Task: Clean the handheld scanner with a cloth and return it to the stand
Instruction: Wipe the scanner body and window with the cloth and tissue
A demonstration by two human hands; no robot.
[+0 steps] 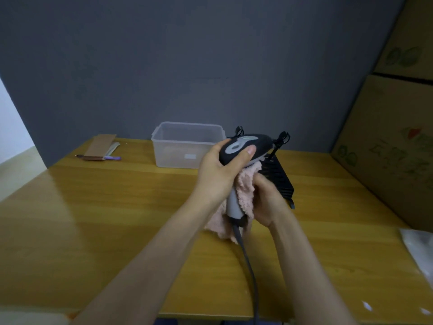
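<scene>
A black and grey handheld scanner point(256, 143) is held up over the middle of the wooden table point(93, 219). My left hand point(216, 172) grips its head from the left, thumb across the top. My right hand point(267, 199) presses a pink fluffy cloth point(244, 191) against the grey handle point(233, 206). The scanner's grey cable point(249, 270) hangs down toward the table's near edge. Just behind the hands sits the black stand point(280, 178), with two clip-tipped prongs rising beside the scanner head.
A clear plastic bin point(185, 145) stands at the back centre. A cardboard piece point(99, 145) and pens point(112, 158) lie at the back left. Cardboard boxes point(393, 137) are stacked along the right side, and a white plastic bag point(419, 249) lies near the right edge.
</scene>
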